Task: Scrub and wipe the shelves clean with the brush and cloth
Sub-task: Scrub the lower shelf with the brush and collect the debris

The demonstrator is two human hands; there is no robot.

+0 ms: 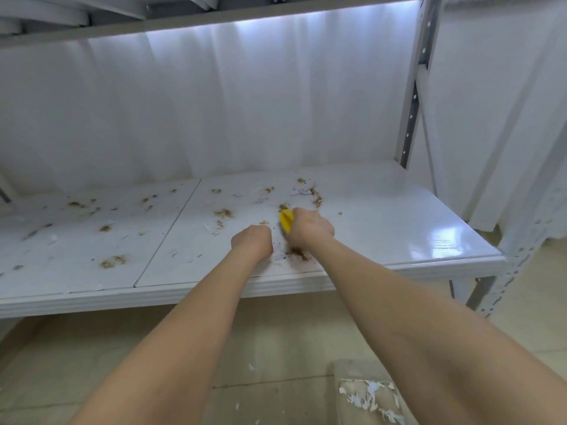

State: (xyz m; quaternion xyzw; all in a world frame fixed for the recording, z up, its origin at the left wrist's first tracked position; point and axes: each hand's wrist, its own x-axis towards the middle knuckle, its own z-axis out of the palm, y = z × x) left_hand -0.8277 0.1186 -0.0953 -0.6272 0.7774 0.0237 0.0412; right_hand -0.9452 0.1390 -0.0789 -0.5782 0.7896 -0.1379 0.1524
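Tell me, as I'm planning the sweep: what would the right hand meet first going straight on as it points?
Likely the small brown crumb pile just ahead of the yellow brush that the right hand grips.

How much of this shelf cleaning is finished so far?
Early days. Done: the right end of the shelf looks bare and glossy. In hand: the right hand grips a yellow brush near the middle, and the left hand rests curled beside it. Left: brown crumbs and paper scraps dot the middle and left parts. No cloth is in view, so wiping seems not begun.
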